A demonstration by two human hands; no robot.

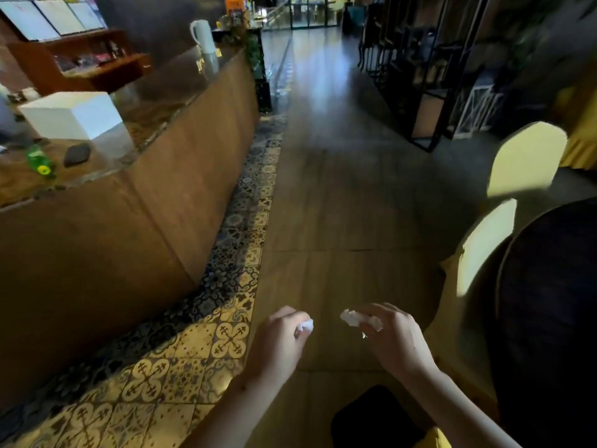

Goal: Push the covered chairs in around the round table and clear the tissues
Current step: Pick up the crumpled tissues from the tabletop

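My left hand (280,341) is closed around a small crumpled white tissue (307,325) that pokes out past the fingers. My right hand (392,336) grips a larger crumpled tissue (353,317) at its fingertips. Both hands hover low over the wooden floor, a short gap between them. At the right edge lies the dark round table (549,302). Two chairs in pale yellow covers stand against it: one near (484,244), one farther back (525,156).
A long wooden counter (155,202) runs along the left, with a white box (72,114), a green bottle (38,160) and a white jug (203,35) on it. Patterned tiles (226,286) border its foot. Black metal shelving (420,76) stands at the back right.
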